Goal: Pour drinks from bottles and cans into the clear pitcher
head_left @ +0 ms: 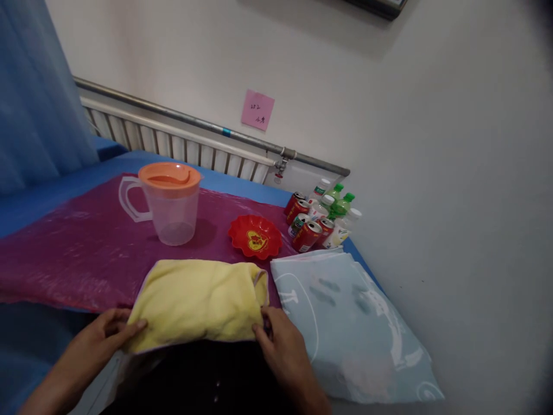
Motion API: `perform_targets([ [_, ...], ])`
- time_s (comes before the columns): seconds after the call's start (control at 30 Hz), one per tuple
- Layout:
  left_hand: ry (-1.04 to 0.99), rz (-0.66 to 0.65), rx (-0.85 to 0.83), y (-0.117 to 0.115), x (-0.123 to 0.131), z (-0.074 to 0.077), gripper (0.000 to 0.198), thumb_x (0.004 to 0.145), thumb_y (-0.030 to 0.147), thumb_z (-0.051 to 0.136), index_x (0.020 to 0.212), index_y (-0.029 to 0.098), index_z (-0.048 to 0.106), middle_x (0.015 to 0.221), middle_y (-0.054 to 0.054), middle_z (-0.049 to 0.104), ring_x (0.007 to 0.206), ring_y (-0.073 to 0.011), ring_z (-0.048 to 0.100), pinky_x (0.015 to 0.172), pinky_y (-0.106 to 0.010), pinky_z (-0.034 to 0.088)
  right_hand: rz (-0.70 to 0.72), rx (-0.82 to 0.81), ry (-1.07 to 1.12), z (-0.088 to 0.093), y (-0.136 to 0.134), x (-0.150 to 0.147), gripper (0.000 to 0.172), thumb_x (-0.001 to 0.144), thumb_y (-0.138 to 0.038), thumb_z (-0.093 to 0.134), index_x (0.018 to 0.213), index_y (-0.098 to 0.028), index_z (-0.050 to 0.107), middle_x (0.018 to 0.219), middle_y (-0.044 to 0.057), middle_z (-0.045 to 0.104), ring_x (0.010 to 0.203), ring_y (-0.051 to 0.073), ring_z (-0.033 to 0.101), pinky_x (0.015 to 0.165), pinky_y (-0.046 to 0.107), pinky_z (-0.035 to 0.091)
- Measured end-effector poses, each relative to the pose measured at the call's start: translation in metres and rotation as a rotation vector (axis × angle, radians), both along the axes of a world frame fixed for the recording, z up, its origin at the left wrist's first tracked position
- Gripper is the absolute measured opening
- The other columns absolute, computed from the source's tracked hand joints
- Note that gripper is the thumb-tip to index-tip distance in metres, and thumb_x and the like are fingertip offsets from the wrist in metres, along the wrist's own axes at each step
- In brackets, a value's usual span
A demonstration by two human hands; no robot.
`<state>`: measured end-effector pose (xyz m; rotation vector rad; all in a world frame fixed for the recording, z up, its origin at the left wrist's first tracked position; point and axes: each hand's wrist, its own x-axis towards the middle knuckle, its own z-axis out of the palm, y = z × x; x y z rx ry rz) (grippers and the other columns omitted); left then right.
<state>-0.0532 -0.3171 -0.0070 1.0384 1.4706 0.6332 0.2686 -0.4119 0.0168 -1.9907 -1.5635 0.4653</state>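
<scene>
A folded yellow towel (201, 300) with a thin pale purple edge lies at the near side of the purple plastic sheet (73, 248). My left hand (110, 334) pinches its left near corner, thumb on top and fingers underneath. At the right end, my right hand (276, 334) grips the towel's near edge, its fingertips partly hidden by the cloth. Beyond the towel stands a clear plastic pitcher (173, 213) with an orange lid. To the pitcher's right sits a red scalloped dish (254, 236) with a yellow design.
A light blue folded cloth (345, 323) with white print lies at right. Several drink cans (307, 236) and plastic bottles (343, 204) cluster behind it against the wall. A radiator (185, 147) and pipe run along the back. A blue curtain (38, 98) hangs at left.
</scene>
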Motion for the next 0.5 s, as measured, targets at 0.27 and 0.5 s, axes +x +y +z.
perform_targets([
  [0.27, -0.448, 0.129, -0.174, 0.02, 0.021, 0.074, 0.056, 0.038, 0.036, 0.099, 0.083, 0.023, 0.069, 0.087, 0.0, 0.073, 0.076, -0.0192, 0.067, 0.064, -0.022, 0.06, -0.079, 0.163, 0.557, 0.046, 0.02, 0.006, 0.022, 0.087, -0.042, 0.059, 0.081, -0.021, 0.06, 0.07, -0.002, 0.061, 0.064, 0.015, 0.057, 0.058, 0.025, 0.045],
  [0.5, -0.671, 0.091, 0.113, 0.088, 0.051, 0.159, 0.013, 0.082, 0.008, 0.06, 0.09, 0.014, 0.068, 0.081, -0.001, 0.07, 0.069, -0.0122, 0.065, 0.058, -0.019, 0.06, -0.137, 0.548, 1.046, 0.119, 0.089, 0.013, 0.03, 0.066, -0.037, 0.077, 0.082, -0.021, 0.058, 0.07, -0.006, 0.06, 0.058, 0.011, 0.055, 0.048, 0.021, 0.047],
])
